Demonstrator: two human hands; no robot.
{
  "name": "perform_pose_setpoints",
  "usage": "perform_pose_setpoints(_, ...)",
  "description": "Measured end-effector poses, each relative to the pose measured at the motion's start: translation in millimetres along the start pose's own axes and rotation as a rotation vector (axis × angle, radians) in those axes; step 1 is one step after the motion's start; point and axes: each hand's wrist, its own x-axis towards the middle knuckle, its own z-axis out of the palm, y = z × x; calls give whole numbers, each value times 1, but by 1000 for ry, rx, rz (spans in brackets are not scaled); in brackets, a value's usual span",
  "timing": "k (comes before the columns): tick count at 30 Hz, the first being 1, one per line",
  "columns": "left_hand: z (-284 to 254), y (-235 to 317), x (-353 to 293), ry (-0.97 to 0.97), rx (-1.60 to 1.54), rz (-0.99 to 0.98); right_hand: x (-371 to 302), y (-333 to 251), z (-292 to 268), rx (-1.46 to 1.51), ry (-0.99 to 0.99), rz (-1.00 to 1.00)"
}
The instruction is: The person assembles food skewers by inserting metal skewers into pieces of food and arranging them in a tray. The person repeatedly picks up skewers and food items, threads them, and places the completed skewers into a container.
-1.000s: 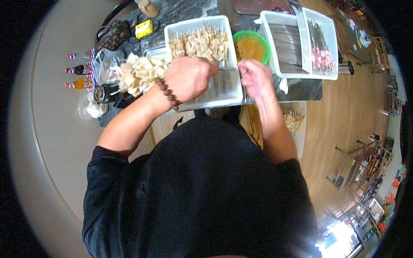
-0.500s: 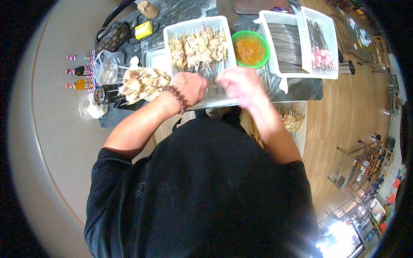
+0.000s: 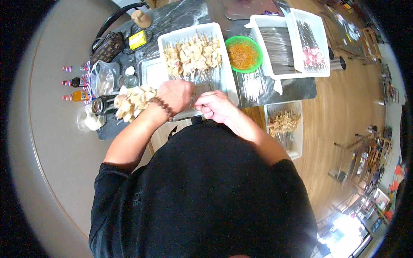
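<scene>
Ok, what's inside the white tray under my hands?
Skewers of pale food lie in the white tray. Your left hand and right hand cover part of its near end, hiding whatever lies directly beneath.

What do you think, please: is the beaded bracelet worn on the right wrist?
No, the beaded bracelet circles the wrist of the left hand, not of the right hand.

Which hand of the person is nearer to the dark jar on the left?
Left. The left hand is to the right of the dark jar, with skewered food between them; the right hand is farther right, beyond the left hand.
</scene>
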Motion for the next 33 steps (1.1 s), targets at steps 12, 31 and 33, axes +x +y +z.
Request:
perform_pose_setpoints(12,-12,23,-23,51,27,513,-17,-12,-8,-271,103,-486)
perform_pose_setpoints(31,10,263,56,139,-101,1198,-226,68,-281,-734,478,-704)
perform_pose_setpoints(33,12,243,77,118,-304,991,-242,92,-329,-1064,693,-603)
